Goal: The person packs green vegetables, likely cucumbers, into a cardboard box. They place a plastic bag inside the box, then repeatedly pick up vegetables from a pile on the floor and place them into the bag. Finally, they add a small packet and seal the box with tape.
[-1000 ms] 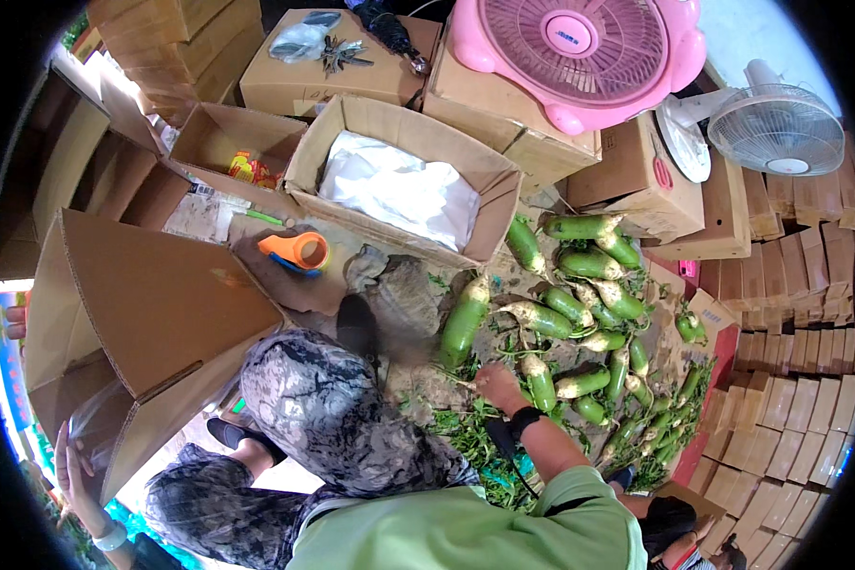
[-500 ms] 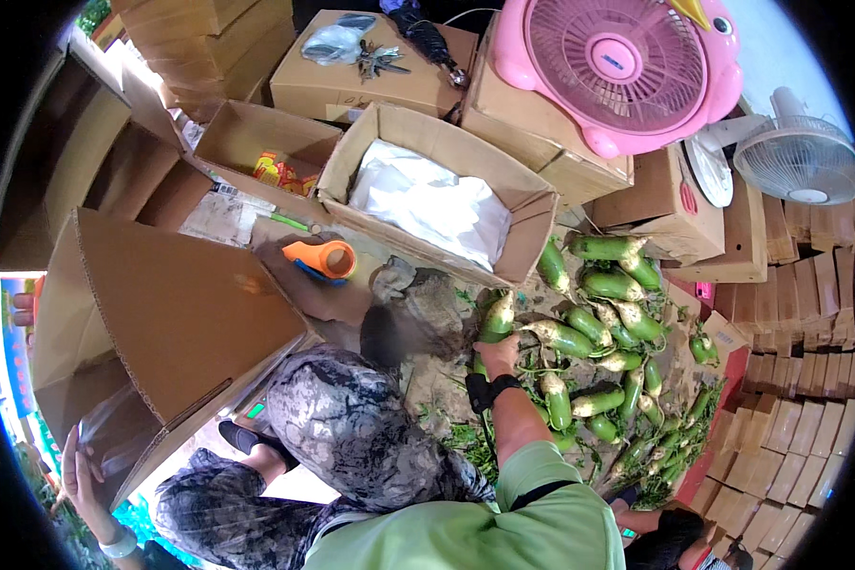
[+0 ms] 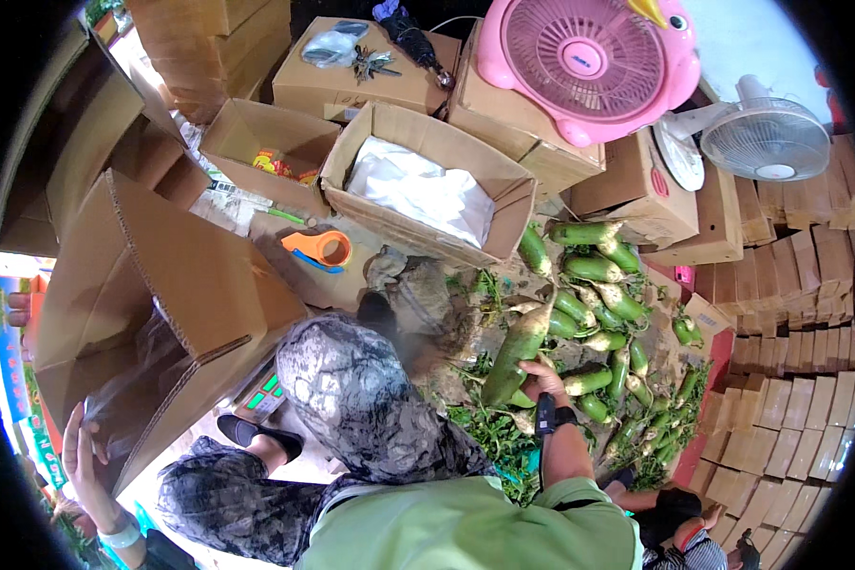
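Drawn away from the lined box (image 3: pixel 399 223) in the last half second, and seemingly lifted: the long green radish (image 3: pixel 513 359), now held on the near side of that box, off its right end. Tilted too, it seems, is the large carton (image 3: pixel 195 261), left of the lined box and nearer the body. And the nearer hand is the right hand (image 3: pixel 544 380), closed on the radish from its right flank, low by the thick end; the long axis is slanted from near left to far right, pale tip pointed past the lined box's right end. Its forearm is stretched straight out from the body. Well apart, far left of the radish, the left hand (image 3: pixel 87 467) is set at the large carton's outer edge, fingers raised beside clear film (image 3: pixel 147 375); whether anything is gripped there cannot be told
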### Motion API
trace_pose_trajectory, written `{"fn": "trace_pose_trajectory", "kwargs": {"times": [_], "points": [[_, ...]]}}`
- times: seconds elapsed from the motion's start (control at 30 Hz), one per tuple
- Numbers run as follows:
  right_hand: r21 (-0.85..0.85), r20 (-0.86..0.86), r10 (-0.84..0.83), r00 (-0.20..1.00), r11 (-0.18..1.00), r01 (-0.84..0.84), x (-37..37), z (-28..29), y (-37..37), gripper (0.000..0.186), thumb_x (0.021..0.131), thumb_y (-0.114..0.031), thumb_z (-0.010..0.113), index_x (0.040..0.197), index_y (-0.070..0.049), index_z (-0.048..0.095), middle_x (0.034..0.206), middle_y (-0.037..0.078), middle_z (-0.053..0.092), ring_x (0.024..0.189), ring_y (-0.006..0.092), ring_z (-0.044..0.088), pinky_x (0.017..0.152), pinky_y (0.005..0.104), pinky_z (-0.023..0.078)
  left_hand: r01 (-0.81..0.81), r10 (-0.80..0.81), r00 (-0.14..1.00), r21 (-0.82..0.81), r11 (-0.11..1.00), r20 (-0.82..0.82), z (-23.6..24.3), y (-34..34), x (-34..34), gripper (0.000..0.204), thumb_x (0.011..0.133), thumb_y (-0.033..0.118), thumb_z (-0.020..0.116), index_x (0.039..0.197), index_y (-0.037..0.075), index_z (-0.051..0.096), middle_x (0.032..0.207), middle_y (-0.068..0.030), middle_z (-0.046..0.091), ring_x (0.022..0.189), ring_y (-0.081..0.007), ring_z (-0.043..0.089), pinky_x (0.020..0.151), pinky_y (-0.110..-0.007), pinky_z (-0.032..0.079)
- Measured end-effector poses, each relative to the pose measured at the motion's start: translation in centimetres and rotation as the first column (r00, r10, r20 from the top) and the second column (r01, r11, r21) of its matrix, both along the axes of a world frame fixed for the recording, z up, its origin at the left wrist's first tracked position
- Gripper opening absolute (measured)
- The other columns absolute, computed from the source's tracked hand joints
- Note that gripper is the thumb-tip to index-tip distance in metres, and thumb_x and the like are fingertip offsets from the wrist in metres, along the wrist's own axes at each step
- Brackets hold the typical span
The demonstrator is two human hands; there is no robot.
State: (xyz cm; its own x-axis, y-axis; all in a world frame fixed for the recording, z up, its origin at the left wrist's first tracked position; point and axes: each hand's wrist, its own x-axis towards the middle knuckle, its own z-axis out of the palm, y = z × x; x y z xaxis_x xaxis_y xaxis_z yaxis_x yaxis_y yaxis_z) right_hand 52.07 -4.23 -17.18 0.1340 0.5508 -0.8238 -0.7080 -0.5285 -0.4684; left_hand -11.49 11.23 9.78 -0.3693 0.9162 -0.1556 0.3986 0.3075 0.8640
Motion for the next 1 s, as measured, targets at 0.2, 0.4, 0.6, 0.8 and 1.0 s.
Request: {"fn": "trace_pose_trajectory", "kwargs": {"times": [0.2, 0.4, 0.6, 0.8, 1.0], "points": [[0.193, 0.251, -0.077, 0.965, 0.981, 0.029, 4.2, 4.5, 0.8, 0.041, 0.074, -0.015, 0.066, 0.113, -0.009, 0.053, 0.105, 0.005, 0.059, 0.097, 0.022, 0.053, 0.087, 0.0378, 0.041, -0.048, 0.052, 0.973, -0.025, 0.999, 0.225, 1.4, -0.2, 1.2, 0.04, 0.087, 0.011, 0.049, 0.127, 0.003, 0.047, 0.105, -0.0054, 0.06, 0.064, 0.0004, 0.043, 0.051, -0.012, 0.034], [0.511, 0.516, -0.011, 0.857, 0.806, -0.297, -2.1, 21.1, 10.3, 0.073, 0.063, -0.019, 0.068, 0.127, 0.0, 0.038, 0.118, 0.015, 0.051, 0.105, 0.0306, 0.051, 0.095, 0.0418, 0.039, 0.001, -0.001, 0.877, -0.002, 1.0, 0.48, 3.0, -0.2, 1.8, 0.051, 0.08, 0.001, 0.047, 0.13, 0.004, 0.042, 0.113, -0.006, 0.056, 0.069, -0.005, 0.046, 0.064, -0.017, 0.039], [0.619, 0.628, 0.242, 0.74, 0.421, -0.663, -15.4, 37.0, 21.6, 0.095, 0.048, -0.022, 0.081, 0.129, -0.003, 0.033, 0.114, 0.014, 0.049, 0.106, 0.0308, 0.051, 0.091, 0.0502, 0.045, 0.008, -0.032, 0.784, 0.041, 0.999, 0.62, 2.7, -1.4, 0.3, 0.06, 0.075, -0.009, 0.046, 0.133, 0.005, 0.039, 0.121, -0.0054, 0.05, 0.075, -0.0079, 0.048, 0.07, -0.02, 0.042], [0.471, 0.799, 0.505, 0.325, -0.191, -0.861, -34.2, 41.0, 29.5, 0.083, 0.053, -0.013, 0.081, 0.125, -0.001, 0.04, 0.116, 0.012, 0.051, 0.108, 0.0251, 0.051, 0.092, 0.0404, 0.044, 0.008, -0.039, 0.722, 0.047, 0.999, 0.69, 2.4, -1.9, -0.4, 0.068, 0.075, -0.01, 0.046, 0.138, 0.006, 0.029, 0.118, -0.0011, 0.046, 0.079, -0.0075, 0.047, 0.077, -0.021, 0.042], [0.27, 0.879, 0.471, -0.068, -0.611, -0.744, -47.7, 30.1, 32.1, 0.079, 0.05, 0.0, 0.075, 0.12, -0.001, 0.038, 0.105, 0.011, 0.057, 0.099, 0.0188, 0.053, 0.089, 0.0315, 0.044, -0.068, -0.045, 0.658, 0.118, 0.991, 0.751, 1.6, -2.0, -0.5, 0.078, 0.071, -0.012, 0.044, 0.142, 0.007, 0.017, 0.128, -0.0063, 0.039, 0.082, -0.0111, 0.048, 0.078, -0.023, 0.041]]}}
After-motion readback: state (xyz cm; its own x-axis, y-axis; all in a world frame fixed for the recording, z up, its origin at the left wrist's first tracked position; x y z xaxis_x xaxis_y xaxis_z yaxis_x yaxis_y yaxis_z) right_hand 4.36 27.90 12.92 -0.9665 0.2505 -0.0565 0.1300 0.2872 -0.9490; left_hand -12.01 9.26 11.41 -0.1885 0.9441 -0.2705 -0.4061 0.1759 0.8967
